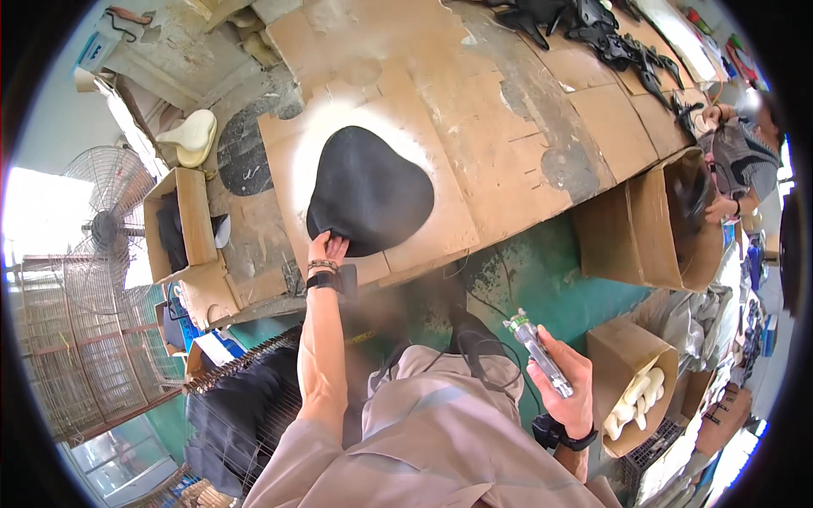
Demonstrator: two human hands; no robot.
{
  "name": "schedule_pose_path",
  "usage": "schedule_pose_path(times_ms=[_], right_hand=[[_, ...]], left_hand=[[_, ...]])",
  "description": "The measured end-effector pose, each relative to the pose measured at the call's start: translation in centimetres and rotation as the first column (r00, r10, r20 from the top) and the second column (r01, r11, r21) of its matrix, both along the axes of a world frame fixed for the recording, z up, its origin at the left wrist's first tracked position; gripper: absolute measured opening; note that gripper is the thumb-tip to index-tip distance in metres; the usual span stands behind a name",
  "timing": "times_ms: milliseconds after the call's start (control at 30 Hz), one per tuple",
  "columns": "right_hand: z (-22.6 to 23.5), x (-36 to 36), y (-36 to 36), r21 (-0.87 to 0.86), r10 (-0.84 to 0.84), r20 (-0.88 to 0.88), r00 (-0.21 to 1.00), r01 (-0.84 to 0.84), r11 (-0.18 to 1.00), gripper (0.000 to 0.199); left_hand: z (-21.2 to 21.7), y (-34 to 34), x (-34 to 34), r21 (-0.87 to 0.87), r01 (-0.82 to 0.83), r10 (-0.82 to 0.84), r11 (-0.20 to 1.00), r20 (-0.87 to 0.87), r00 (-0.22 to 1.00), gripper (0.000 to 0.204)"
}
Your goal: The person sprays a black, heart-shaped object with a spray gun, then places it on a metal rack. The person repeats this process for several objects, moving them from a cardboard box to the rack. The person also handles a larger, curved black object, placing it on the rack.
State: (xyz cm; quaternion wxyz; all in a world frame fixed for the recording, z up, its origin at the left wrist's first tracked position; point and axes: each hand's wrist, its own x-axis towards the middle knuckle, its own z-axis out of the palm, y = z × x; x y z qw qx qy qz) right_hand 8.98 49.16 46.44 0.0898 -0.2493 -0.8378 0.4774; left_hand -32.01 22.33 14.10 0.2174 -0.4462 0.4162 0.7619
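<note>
Black saddle-shaped sheet (373,190) lies flat on the cardboard-covered bench (508,127), broad lobe toward the right, with a bright whitish patch around its upper edges. From the left, a wire-caged fan (103,227) stands beyond the end of the bench, then a small open carton (201,220) with dark pieces inside, and a cream saddle (193,137) on the bench just above it. Below, a dark heap (241,415) fills a wire basket (275,351). Toward the right, a carton of pale pieces (613,354) stands below bench level, a larger carton (622,241) stands against the bench edge, and black parts (601,38) are strewn along the far side. Another person (749,161) bends over that larger carton at the far right.

The left forearm crosses the near edge of the bench and covers a stretch of it. Contents of the small carton are partly hidden by its wall, the black parts are cut off by the upper rim, and the ends of the thin cable (508,347) are hard to follow.

The left hand (330,247) rests its fingers on the sheet's lower-left edge; whether the thumb pinches from beneath cannot be told. The right hand (569,368), well apart from the sheet at lower right, grasps a silver tool (542,356) with a green band.
</note>
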Motion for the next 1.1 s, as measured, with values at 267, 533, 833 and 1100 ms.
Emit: schedule_pose_path(times_ms=[267, 533, 833, 1100], right_hand=[[-0.8, -3.6, 0.8, -0.007, 0.184, -0.073, 0.980, -0.185, 0.983, 0.050], [-0.9, -8.0, -3.0, 0.038, 0.456, -0.079, 0.886, -0.455, 0.890, 0.048], [-0.4, -11.4, -10.0, -0.047, 0.832, 0.083, 0.548, -0.832, 0.552, 0.045], [0.7, -13.6, -17.0, -0.028, 0.932, 0.100, 0.348, -0.935, 0.352, 0.043]], left_hand=[[6.3, 0.0, 0.0, 0.443, 0.238, 0.027, 0.865, -0.514, 0.858, 0.004], [28.3, -7.1, 12.3, 0.372, -0.270, 0.453, 0.888, -0.611, 0.649, 0.020], [36.9, -24.1, 29.1, 0.651, -0.365, 0.738, 0.666, -0.647, 0.192, 0.031], [40.2, -44.1, 36.3, 0.541, -0.592, 0.568, 0.598, -0.807, -0.163, 0.041]])
